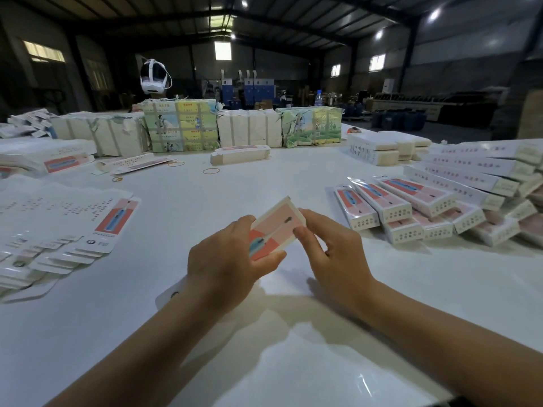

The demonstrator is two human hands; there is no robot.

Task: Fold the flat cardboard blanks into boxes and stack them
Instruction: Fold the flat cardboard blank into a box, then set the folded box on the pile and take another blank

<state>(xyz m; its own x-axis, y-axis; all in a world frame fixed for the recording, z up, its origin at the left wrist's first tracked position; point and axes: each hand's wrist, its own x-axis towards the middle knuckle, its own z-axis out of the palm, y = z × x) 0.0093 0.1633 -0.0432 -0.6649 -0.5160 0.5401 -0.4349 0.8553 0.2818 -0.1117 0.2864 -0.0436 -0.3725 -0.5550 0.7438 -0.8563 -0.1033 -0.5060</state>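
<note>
A pink and white cardboard box [276, 227] with a blue toothbrush picture is held above the white table [205, 333], its far end pointing away from me. My left hand [226, 259] grips its near part, thumb along the lower edge. My right hand [332, 254] pinches the box's right side with thumb and fingers. A fanned heap of flat blanks [67, 227] lies at the left. Folded boxes [411, 210] are stacked in rows at the right.
Wrapped paper bundles [182, 127] line the far side of the table. A small stack of blanks [239, 154] and loose rubber bands [211, 171] lie mid-table. More long white boxes [476, 168] pile up at the far right. A white headset [154, 76] stands behind the bundles.
</note>
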